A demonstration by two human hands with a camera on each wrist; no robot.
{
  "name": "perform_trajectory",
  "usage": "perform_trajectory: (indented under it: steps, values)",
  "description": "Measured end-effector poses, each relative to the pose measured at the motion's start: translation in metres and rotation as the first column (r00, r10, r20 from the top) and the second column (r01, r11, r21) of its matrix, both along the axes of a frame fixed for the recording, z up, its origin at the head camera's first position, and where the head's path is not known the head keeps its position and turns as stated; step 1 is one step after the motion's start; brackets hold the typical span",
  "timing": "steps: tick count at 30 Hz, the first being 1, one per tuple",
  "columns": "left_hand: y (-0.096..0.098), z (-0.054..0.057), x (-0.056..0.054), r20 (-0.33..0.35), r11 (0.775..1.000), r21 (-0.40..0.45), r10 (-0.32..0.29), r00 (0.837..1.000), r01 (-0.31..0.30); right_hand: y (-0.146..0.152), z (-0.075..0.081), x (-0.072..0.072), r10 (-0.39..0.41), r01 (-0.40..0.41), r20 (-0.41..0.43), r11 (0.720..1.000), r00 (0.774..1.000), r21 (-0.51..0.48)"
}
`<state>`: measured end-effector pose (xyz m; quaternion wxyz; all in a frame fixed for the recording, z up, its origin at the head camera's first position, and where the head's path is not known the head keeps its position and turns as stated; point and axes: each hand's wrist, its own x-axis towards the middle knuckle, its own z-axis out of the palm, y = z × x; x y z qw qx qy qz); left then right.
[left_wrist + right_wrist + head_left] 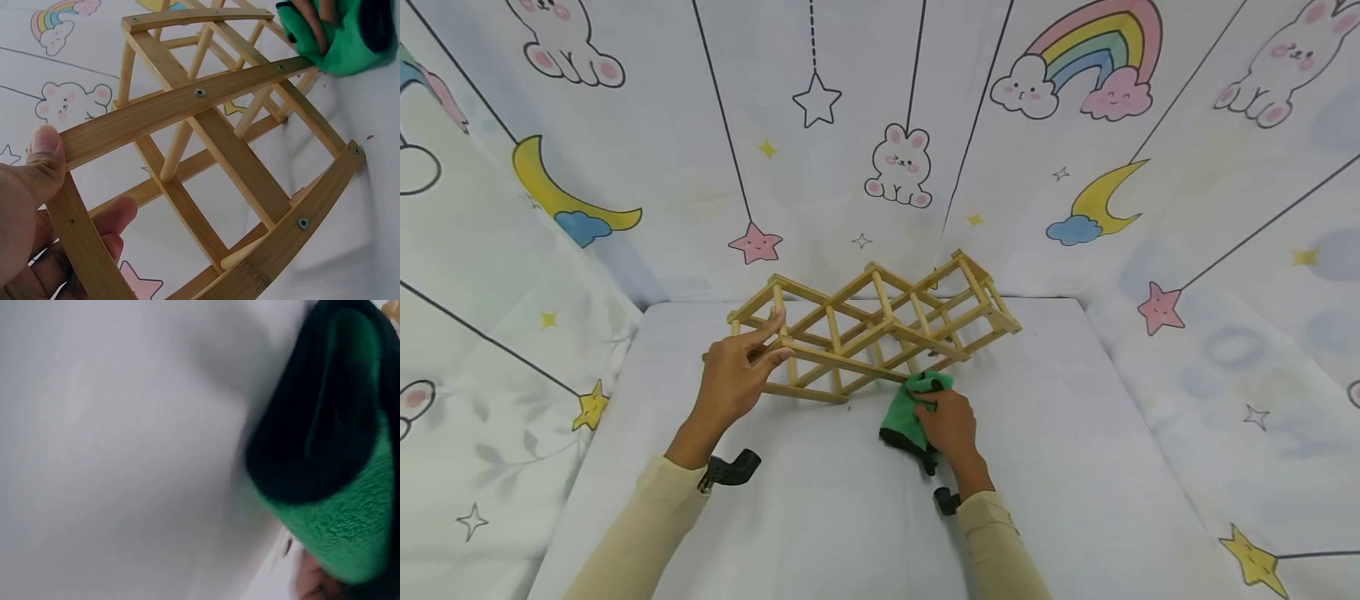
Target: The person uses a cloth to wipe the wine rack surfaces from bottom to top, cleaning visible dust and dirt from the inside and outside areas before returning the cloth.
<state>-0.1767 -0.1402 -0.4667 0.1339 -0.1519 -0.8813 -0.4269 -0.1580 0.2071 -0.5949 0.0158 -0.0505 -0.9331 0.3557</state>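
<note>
A light wooden lattice rack (880, 323) with crossed slats, round dowels and metal rivets stands spread out and slightly tilted. My left hand (735, 367) grips its left end; in the left wrist view the thumb (47, 147) lies on one side of a slat and the fingers on the other. A green cloth (904, 417) with black edging is bunched in my right hand (950, 425), against the rack's lower front slat. The right wrist view shows mostly the folded green cloth (340, 531), with part of the fingers below it.
The rack stands on a white-covered table (820, 517). Behind and beside it hang white sheets (662, 167) printed with bunnies, moons, stars and rainbows. A black wrist camera mount (733, 468) sits on the left wrist, another mount (947, 501) at the right.
</note>
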Motion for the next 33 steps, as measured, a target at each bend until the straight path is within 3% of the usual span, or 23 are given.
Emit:
perform_trajectory:
  steps: [1,3,5,8,10,12,15,18,21,23,25,28,30,31,33]
  values:
    - [0.0,0.0,0.0,0.005,1.0,0.0,-0.001,1.0,0.001,0.001,0.0,0.0,-0.036,0.035,0.018,0.999,0.999,0.03]
    - [0.0,0.001,0.0,0.004,1.0,0.003,-0.004,1.0,0.004,0.001,0.004,0.002,-0.032,0.032,0.01,0.999,0.999,0.039]
    - [0.0,0.001,0.0,0.005,1.0,0.006,-0.004,1.0,0.004,0.0,0.01,0.004,0.064,-0.066,-0.068,0.998,0.996,-0.022]
    - [-0.001,0.002,0.001,-0.001,1.0,0.009,0.003,1.0,-0.003,-0.009,0.017,0.005,0.242,-0.271,-0.212,0.955,0.947,-0.119]
    - [-0.002,0.002,0.001,-0.002,1.0,0.006,0.011,1.0,-0.011,-0.014,0.018,0.002,0.272,-0.31,-0.255,0.943,0.928,-0.123]
    - [-0.002,0.002,0.0,0.005,1.0,0.005,0.009,1.0,-0.009,-0.014,0.014,-0.001,0.21,-0.235,-0.218,0.967,0.953,-0.097]
    - [-0.001,0.001,0.0,0.016,1.0,0.007,0.005,1.0,-0.005,-0.005,0.005,-0.002,0.03,-0.033,-0.089,0.999,0.996,-0.036]
    - [0.001,0.002,0.0,0.024,1.0,0.009,0.003,1.0,-0.004,0.008,-0.001,0.0,-0.105,0.105,0.014,0.994,0.994,0.005]
    - [0.003,0.001,0.001,0.03,1.0,0.007,0.008,1.0,-0.008,0.012,0.003,0.006,-0.094,0.094,-0.016,0.995,0.995,-0.031]
    - [0.003,0.001,0.001,0.031,1.0,0.007,0.008,0.999,-0.008,0.006,0.01,0.011,-0.012,0.002,-0.108,0.995,0.994,-0.1]
    - [0.003,0.0,0.001,0.029,1.0,0.013,0.008,1.0,-0.008,-0.006,0.014,0.016,0.104,-0.147,-0.25,0.976,0.963,-0.163]
    - [0.002,-0.002,0.0,0.016,1.0,0.015,0.012,1.0,-0.012,-0.03,0.019,0.019,0.256,-0.346,-0.438,0.928,0.862,-0.138]
    - [0.002,-0.002,0.0,0.011,1.0,0.014,0.014,1.0,-0.014,-0.045,0.018,0.018,0.314,-0.389,-0.509,0.92,0.802,-0.045]
    - [0.002,-0.002,0.0,0.009,1.0,0.012,0.013,1.0,-0.013,-0.052,0.019,0.018,0.319,-0.376,-0.523,0.926,0.791,-0.004]
    - [0.002,-0.001,-0.001,0.008,1.0,0.007,0.015,1.0,-0.015,-0.063,0.018,0.016,0.27,-0.295,-0.509,0.955,0.817,0.033]
